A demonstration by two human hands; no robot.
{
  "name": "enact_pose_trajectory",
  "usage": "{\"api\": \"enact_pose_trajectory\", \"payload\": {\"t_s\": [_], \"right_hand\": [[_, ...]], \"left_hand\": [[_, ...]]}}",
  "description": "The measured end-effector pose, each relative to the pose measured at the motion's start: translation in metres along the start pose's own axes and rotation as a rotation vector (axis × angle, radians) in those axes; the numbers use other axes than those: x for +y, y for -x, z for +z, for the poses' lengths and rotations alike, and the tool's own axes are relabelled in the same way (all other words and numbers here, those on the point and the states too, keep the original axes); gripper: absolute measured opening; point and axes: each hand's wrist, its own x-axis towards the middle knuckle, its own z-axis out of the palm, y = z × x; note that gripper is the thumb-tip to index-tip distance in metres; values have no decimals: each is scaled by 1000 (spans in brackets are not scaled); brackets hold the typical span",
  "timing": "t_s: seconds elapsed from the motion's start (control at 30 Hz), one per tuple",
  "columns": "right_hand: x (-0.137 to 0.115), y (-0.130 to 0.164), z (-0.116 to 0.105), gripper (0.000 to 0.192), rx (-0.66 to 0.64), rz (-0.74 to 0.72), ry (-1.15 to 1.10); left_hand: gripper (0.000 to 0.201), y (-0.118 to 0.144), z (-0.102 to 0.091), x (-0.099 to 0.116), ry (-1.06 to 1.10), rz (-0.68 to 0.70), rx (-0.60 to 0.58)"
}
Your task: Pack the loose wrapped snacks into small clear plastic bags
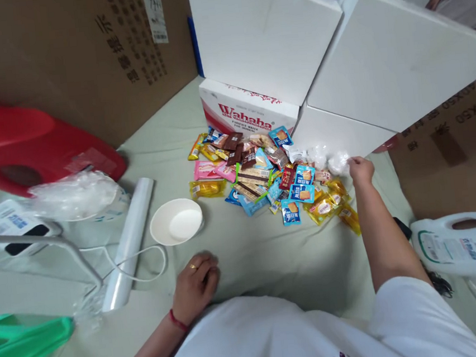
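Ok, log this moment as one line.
left hand: curled, near white bowl | right hand: at crumpled clear plastic | packaged snacks: heaped before Wahaha box

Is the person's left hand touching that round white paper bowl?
Apart: the head view shows pale green cloth between the left hand and the bowl.

White bowl (177, 222), blue snack packets (302, 193)

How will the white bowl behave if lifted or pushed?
The white bowl looks empty, so it is probably light. It looks thin-walled and may flex if pinched. With nothing bracing it on the cloth, it would likely slide when pushed.
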Motion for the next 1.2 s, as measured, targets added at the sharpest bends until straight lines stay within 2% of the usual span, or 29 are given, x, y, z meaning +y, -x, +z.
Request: {"api": "enact_pose_trajectory", "payload": {"t_s": [0.17,0.27,0.37,0.47,0.5,0.57,0.67,0.73,0.83,0.9,0.97,1.03,1.2], "right_hand": [[-8,23,-28,26,133,9,-87],[-34,67,-32,29,128,127,-538],[-66,130,-25,37,-118,310,-1029],[-90,187,-18,40,-367,429,-1263],[-93,200,-17,41,-436,464,-1315],[-94,214,-19,41,-536,520,-1403],[-81,218,-26,40,-554,550,-1453],[-70,218,-32,40,-436,540,-1378],[-58,225,-37,38,-188,455,-1135],[-56,234,-38,36,-158,377,-1008],[-57,244,-37,34,-246,329,-956],[-58,253,-36,33,-355,317,-952],[-61,265,-32,37,-515,350,-1003]], "left_hand": [[13,-24,-5,16,351,-278,-4],[13,-53,8,38,580,-431,-93],[26,-94,39,68,852,-618,-214],[60,-143,78,93,1044,-759,-298],[64,-159,91,99,1104,-790,-307],[54,-188,113,108,1220,-856,-377],[34,-221,137,118,1273,-858,-400],[30,-233,146,126,1255,-829,-341],[39,-230,151,137,1276,-743,-344],[56,-217,151,140,1319,-676,-427],[64,-201,149,137,1380,-668,-519],[59,-187,145,127,1456,-725,-543],[52,-164,130,96,1497,-888,-404]]}}
